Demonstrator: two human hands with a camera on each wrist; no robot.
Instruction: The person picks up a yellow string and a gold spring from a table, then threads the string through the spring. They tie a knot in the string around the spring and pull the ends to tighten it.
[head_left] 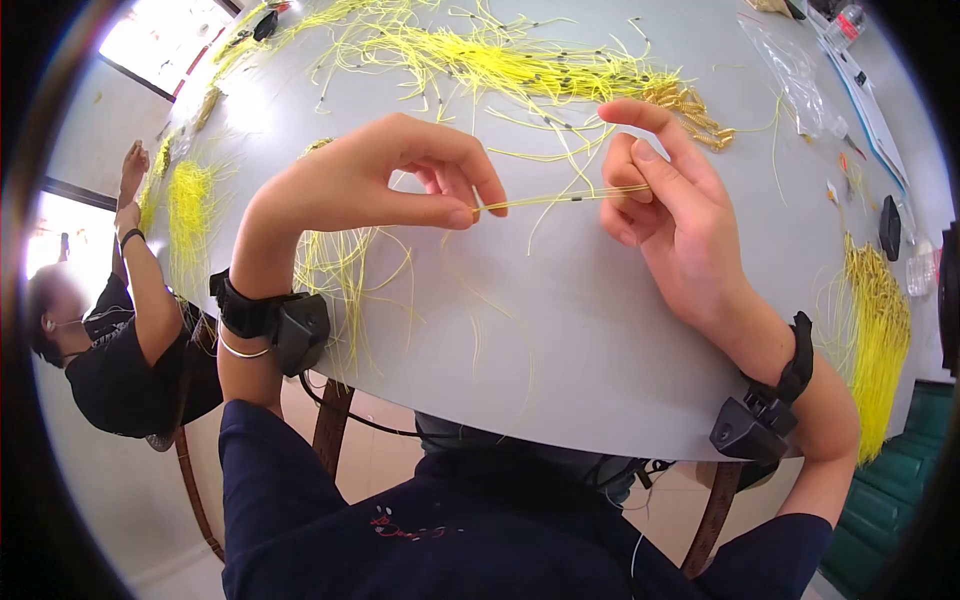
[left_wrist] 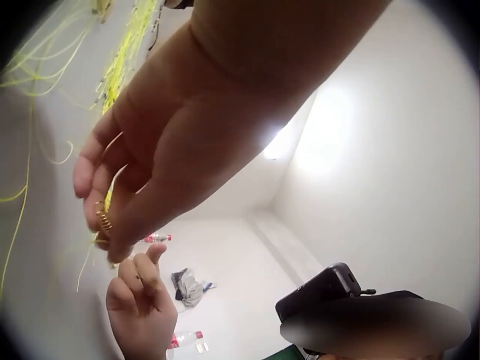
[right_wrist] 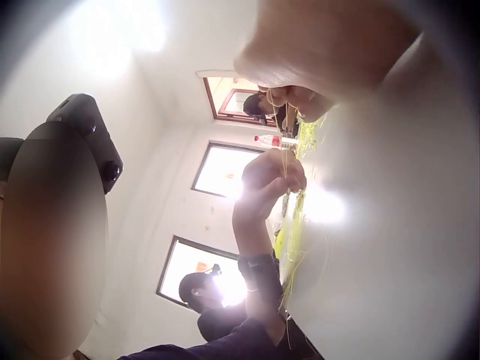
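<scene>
A thin yellow line (head_left: pixel 540 201), doubled and carrying a small dark bead (head_left: pixel 576 199), stretches between the two hands above the table. My left hand (head_left: pixel 400 170) pinches one end of it between thumb and forefinger. In the left wrist view a small gold coil (left_wrist: pixel 104 220) shows at those fingertips. On the other side, my right hand (head_left: pixel 685 210) grips the line between thumb and curled fingers, its forefinger raised. From the right wrist view, strands run from the right hand (right_wrist: pixel 330 52) toward the left hand (right_wrist: pixel 262 184).
Beyond the hands lies a heap of yellow lines (head_left: pixel 520 70) with gold coils (head_left: pixel 695 115). Further bundles lie at the right (head_left: pixel 875 340) and under the left forearm (head_left: pixel 340 270). A plastic bag (head_left: pixel 800 85) lies at the back right. Another person (head_left: pixel 130 330) sits at the left.
</scene>
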